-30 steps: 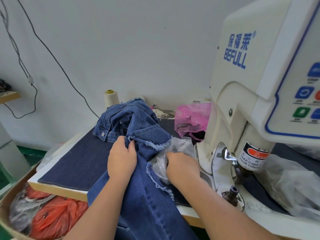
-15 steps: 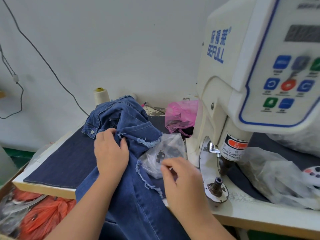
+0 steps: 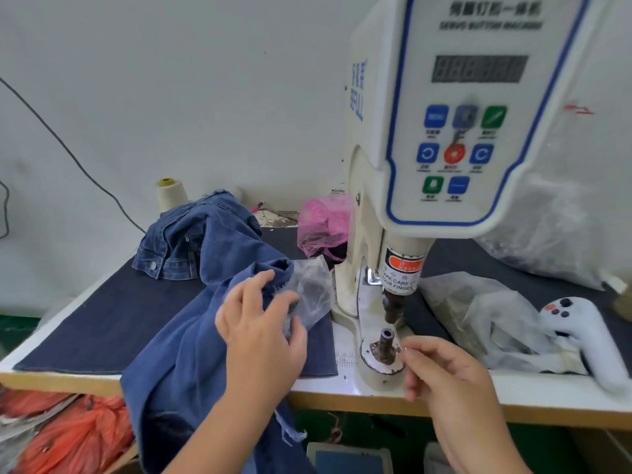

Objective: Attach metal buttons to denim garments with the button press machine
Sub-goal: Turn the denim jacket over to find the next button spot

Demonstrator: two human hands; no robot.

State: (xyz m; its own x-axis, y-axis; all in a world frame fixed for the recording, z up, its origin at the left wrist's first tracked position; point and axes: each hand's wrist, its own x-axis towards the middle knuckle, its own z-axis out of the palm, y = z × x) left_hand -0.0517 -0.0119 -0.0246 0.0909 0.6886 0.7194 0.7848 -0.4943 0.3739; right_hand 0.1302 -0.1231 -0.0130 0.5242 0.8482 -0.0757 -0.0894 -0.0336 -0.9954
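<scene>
Denim lay bunched across the bench's front edge, draping off it at the left of the press. The left hand rested on the cloth, fingers spread and relaxed, beside a clear bag. The right hand hovered at the front edge just right of the lower die, its thumb and forefinger pinching something too small to make out.

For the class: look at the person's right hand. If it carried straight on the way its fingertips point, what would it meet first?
Probably the lower post of the button press. The right hand points up and left at it from close by; depth is hard to judge.
</scene>
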